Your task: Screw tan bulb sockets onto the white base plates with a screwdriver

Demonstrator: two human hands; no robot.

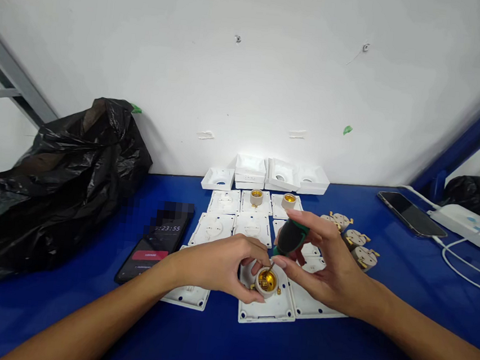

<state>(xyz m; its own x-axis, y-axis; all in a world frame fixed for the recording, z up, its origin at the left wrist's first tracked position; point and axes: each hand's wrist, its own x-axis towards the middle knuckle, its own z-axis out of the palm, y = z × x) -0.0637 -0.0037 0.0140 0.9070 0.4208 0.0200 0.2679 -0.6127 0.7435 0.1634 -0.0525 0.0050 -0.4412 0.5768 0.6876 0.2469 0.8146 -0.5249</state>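
My right hand [321,261] is closed round the green and black handle of a screwdriver [292,239], tilted with its shaft down inside a brass-lined lamp socket [267,282]. That socket sits on a square white plate [267,314] near the front. Thumb and fingers of my left hand [232,264] grip the socket from its left side. More white plates [214,228] lie in rows behind and beside it. Two of the rear plates bear sockets, one at the middle [256,197] and one further right [289,201].
White square covers [250,170] are stacked against the wall. Several loose sockets [364,257] lie right of the plates. A phone [158,240] and a black plastic bag [83,176] are on the left. Another phone [411,213], cables and a power strip [473,225] are at the right.
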